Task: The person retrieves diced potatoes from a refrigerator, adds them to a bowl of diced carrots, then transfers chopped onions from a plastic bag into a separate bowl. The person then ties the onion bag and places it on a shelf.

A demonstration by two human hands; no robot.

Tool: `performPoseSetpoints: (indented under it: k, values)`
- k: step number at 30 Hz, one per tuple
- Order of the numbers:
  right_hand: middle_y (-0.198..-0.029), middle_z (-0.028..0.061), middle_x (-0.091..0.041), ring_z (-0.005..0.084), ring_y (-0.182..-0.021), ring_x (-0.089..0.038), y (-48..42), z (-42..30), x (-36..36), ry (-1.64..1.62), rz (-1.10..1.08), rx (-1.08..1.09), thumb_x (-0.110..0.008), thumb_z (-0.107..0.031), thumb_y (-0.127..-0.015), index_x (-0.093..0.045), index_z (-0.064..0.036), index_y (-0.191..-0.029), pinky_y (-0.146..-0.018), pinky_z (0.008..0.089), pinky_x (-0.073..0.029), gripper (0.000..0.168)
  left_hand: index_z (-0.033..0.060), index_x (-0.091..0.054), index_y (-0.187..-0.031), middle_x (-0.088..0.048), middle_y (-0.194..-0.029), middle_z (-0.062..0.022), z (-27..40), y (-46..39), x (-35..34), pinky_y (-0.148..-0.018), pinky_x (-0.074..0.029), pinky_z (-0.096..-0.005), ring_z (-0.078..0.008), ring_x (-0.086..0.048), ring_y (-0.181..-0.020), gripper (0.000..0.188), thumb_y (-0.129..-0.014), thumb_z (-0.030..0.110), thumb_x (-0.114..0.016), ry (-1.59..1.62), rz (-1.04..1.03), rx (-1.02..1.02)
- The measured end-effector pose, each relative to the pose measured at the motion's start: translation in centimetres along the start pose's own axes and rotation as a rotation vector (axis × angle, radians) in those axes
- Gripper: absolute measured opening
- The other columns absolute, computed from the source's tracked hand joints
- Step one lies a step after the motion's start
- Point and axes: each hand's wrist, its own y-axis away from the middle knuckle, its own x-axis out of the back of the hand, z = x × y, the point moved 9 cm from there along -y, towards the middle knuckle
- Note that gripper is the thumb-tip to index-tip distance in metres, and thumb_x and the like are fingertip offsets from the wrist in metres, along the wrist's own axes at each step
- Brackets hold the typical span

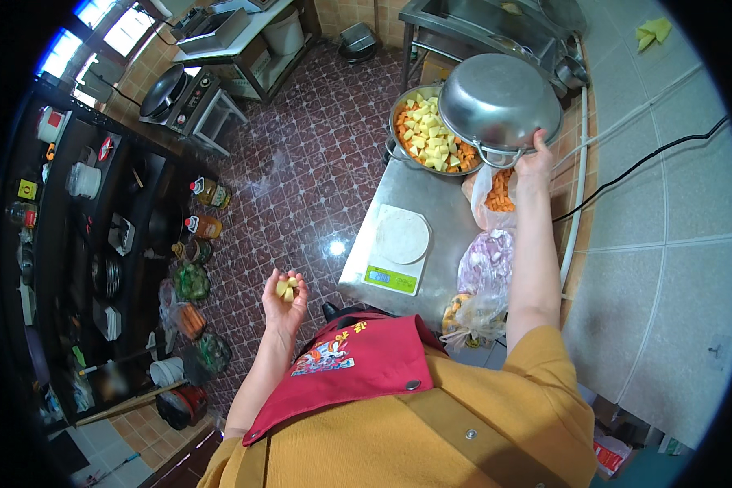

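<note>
Several pale-yellow cubes, seemingly potato [288, 294], rest in my left hand [285, 308], palm up with the fingers curled around them, out over the floor. My right hand [535, 160] grips the rim of a round stainless-steel basin [497, 100] near its loop handle. The basin's outer bottom faces up, and it partly covers a two-handled metal pot [396, 137]. In that pot, potato cubes [430, 134] lie on diced carrot [404, 119]. Below the basin, a plastic bag [480, 204] holds more diced carrot [500, 195].
A white kitchen scale [398, 250] with a lit display stands on the steel table [366, 244]. Plastic bags of food [487, 262] line its right side. Behind are a steel sink [463, 18] and, leftward, an induction cooker [198, 100]. Oil bottles [210, 192] and a dark shelf [134, 165] stand left.
</note>
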Motion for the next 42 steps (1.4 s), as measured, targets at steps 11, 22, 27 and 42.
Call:
performPoseSetpoints:
  k: [11,22,27,42]
  values:
    - [-0.112,0.0078,-0.061,0.0237,-0.103,-0.057,1.6,-2.1,-3.6,0.12,-0.335,0.175,-0.062,-0.013,-0.091,-0.054,-0.002,-0.118,-0.097,0.0423,-0.044,0.03,0.0082,-0.055,-0.076,-0.062,-0.083,-0.0065,-0.6,-0.1,1.8,-0.069,-0.06,-0.0305,-0.0194,-0.063,-0.08,0.024,-0.091,0.025,-0.064,0.012,-0.025,0.049]
    - [-0.103,0.0062,-0.068,0.0159,-0.093,-0.063,15.5,1.3,-10.1,0.892,-0.745,0.427,-0.07,-0.01,-0.086,-0.064,-0.001,-0.109,-0.087,0.029,-0.047,0.026,0.0055,-0.056,-0.127,-0.046,-0.141,-0.0171,0.0,3.6,-8.1,-0.11,-0.035,-0.0514,-0.039,-0.033,-0.137,0.041,-0.094,0.031,-0.052,0.279,-0.457,0.181]
    - [-0.09,0.0082,-0.071,0.0161,-0.082,-0.066,19.8,2.5,-10.3,1.367,-0.735,0.659,-0.071,-0.012,-0.084,-0.065,-0.002,-0.1,-0.077,0.0288,-0.049,0.021,0.0148,-0.058,-0.127,-0.047,-0.141,-0.0117,0.7,3.0,-11.5,-0.112,-0.023,-0.0608,-0.0382,-0.03,-0.138,0.04,-0.094,0.035,-0.052,0.281,-0.563,0.283]
    - [-0.077,0.008,-0.067,0.0253,-0.073,-0.064,37.6,11.4,-8.4,1.968,-0.823,1.067,-0.055,0.004,-0.07,-0.066,-0.005,-0.082,-0.065,0.036,-0.048,0.019,0.0088,-0.062,-0.111,-0.055,-0.084,-0.0057,4.5,-7.5,-15.0,-0.064,-0.05,-0.0311,-0.02,-0.054,-0.084,0.025,-0.096,0.028,-0.055,-0.022,-0.593,0.845]
